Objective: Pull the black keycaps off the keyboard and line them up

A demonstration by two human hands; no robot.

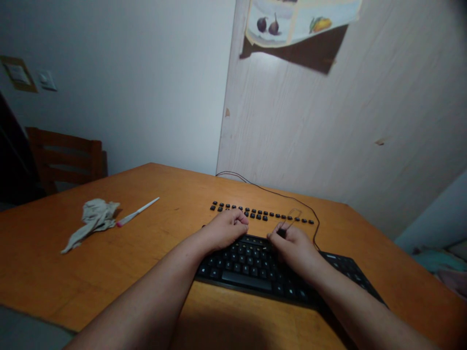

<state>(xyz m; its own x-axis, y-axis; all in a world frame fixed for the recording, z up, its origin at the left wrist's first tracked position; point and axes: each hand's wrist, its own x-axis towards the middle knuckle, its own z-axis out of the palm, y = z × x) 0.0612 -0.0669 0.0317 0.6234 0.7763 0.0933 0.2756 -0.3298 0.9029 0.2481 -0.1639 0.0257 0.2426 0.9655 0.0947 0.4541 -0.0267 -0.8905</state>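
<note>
A black keyboard (248, 279) lies across the table in front of me, with its top rows of keycaps off at the back edge. My right hand (292, 240) is over the keyboard's upper part, its fingers closed on the black handle of a wire keycap puller (281, 232), whose thin loop points up and away from me. Over the back left of the keyboard, my left hand (228, 228) is curled with thumb and fingers together; anything between them is hidden. Behind the keyboard, loose black keycaps (259, 212) lie in two rows, partly covered by my left hand.
On the wooden table (164, 243), a crumpled grey cloth (98, 214) lies at the left beside a slim white stick with a pink end (140, 212). The black cable (284, 194) runs from the keyboard toward the wall. A wooden chair (69, 153) stands at the far left.
</note>
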